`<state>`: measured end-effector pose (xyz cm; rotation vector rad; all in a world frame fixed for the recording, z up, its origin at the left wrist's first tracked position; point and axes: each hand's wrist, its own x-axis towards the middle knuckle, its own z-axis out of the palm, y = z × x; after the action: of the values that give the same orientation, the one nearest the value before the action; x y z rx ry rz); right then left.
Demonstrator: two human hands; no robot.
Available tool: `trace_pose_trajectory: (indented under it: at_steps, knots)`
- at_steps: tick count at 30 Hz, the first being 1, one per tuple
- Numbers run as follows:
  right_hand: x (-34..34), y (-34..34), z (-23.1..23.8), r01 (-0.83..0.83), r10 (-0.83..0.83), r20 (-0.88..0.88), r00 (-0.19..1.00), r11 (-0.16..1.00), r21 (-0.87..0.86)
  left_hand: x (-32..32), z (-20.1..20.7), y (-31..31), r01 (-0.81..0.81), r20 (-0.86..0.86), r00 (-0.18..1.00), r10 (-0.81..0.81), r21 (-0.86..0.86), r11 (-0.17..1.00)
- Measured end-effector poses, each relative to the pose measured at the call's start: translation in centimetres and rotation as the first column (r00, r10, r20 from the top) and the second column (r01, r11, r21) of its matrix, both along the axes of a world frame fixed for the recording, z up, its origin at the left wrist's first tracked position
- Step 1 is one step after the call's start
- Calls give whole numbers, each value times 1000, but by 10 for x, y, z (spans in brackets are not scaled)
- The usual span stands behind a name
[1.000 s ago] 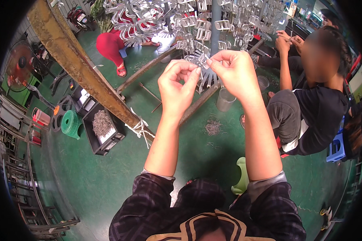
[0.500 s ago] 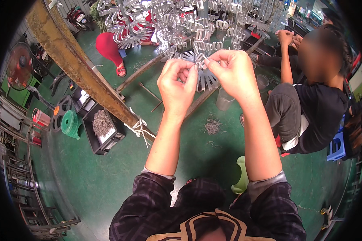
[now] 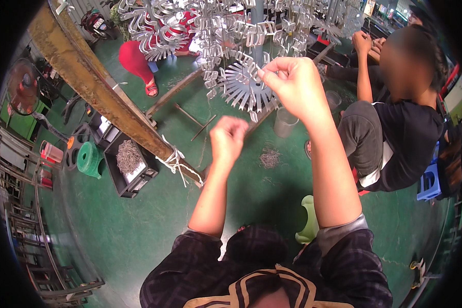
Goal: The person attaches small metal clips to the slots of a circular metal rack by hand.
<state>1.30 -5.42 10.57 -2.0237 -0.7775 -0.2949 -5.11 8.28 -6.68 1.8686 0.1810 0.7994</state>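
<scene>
My right hand [image 3: 296, 84] is raised beside a hanging cluster of shiny bent metal clips [image 3: 262, 33], its thumb and forefinger pinched together at the cluster's edge. What lies between those fingertips is too small to make out. Lower and to the left, my left hand [image 3: 228, 139] is apart from the clips, its fingers smeared by motion. Under the hanging clips sits a round slotted metal disc [image 3: 236, 95] with strips fanning outward, around a grey upright post [image 3: 256, 49].
A rusty beam [image 3: 95, 79] slants down on the left, white string tied at its end. Black crates hold wire hooks [image 3: 129, 158]; more hooks [image 3: 269, 158] lie on the green floor. A clear bucket [image 3: 285, 123] and green stool [image 3: 307, 220] stand near. A co-worker [image 3: 403, 123] sits right.
My left hand has pulled away from my right hand, down and toward me. The right hand stays pinched near the clips, and more of the slotted disc now shows.
</scene>
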Motion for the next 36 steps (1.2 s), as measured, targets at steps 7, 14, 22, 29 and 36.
trace_pose_trajectory:
  at_steps: [7,14,22,29,36]
  knots:
    - [5,7,-7,-35,38,-43,998,997,72,-10,-100,-11,199,-536,842,-55,214,956]
    - [4,2,-10,-3,9,-83,996,997,75,-32,99,-19,56,217,973,-79,109,992]
    - [2,6,-11,-23,29,-103,994,998,65,-8,188,-12,42,105,986,-126,581,813]
    - [-4,6,-4,34,-30,-64,998,998,62,5,202,-16,180,-84,983,-161,583,792]
    - [2,6,-10,-52,58,-45,997,989,136,11,189,-10,258,91,941,-326,431,865]
